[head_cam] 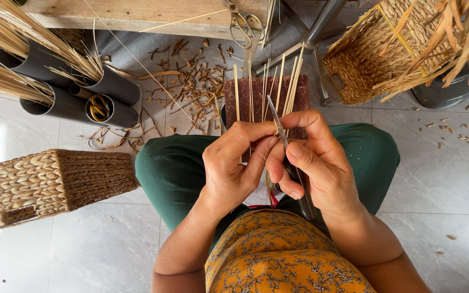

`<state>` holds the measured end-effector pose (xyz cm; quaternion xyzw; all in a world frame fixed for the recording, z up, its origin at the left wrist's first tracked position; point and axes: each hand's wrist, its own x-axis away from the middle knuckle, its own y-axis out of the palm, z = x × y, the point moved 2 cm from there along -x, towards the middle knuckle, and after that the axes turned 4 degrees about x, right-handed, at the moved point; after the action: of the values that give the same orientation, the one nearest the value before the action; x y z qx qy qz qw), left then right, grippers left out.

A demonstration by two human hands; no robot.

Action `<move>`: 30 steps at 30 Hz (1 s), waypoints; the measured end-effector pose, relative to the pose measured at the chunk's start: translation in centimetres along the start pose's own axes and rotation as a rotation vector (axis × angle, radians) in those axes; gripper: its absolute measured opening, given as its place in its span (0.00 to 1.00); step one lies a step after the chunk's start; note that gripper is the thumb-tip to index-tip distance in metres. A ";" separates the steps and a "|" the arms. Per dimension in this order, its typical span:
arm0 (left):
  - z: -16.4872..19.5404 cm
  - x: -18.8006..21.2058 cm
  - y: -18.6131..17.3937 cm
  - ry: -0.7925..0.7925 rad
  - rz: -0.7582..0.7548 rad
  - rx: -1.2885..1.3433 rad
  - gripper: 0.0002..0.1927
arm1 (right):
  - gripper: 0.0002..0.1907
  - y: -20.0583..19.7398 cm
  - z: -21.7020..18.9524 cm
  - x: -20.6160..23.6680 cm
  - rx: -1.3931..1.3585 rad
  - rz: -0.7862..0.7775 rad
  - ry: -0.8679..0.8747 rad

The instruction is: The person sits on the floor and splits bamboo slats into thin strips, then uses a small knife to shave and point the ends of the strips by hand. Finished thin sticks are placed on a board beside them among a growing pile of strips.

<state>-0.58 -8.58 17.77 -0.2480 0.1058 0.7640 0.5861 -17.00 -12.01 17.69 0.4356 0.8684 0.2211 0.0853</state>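
Thin pale reed strips [278, 81] are standing up in a small bunch from between the two hands, above the person's green-trousered knees. The left hand [233, 165] is pinching the strips low down, its fingers [256, 133] closing on them. The right hand [315, 163] is gripping a slim metal knife [279, 122], fingers wrapping the handle, the blade lying against the strips and pointing away from the body. Just beyond the hands, a dark brown board [234, 100] is sitting behind the strips. On the tiled floor [435, 173], a woven basket [44, 182] is lying on its side toward the left edge. Farther off, reed scraps [196, 87] are littering the tiles, and grey tubes [109, 92] holding straw bundles are lying at the far left. Another woven basket [365, 59] is lying at the far right, and scissors [245, 24] are hanging off a wooden bench edge [137, 13].
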 end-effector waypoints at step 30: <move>-1.1 0.7 -0.7 -0.195 0.027 0.092 0.05 | 0.15 -0.1 2.7 -0.1 -0.012 -0.004 0.135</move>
<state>0.21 -8.31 16.55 -0.1438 0.0866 0.7868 0.5940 -16.09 -11.24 15.23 0.4175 0.8716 0.2550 0.0298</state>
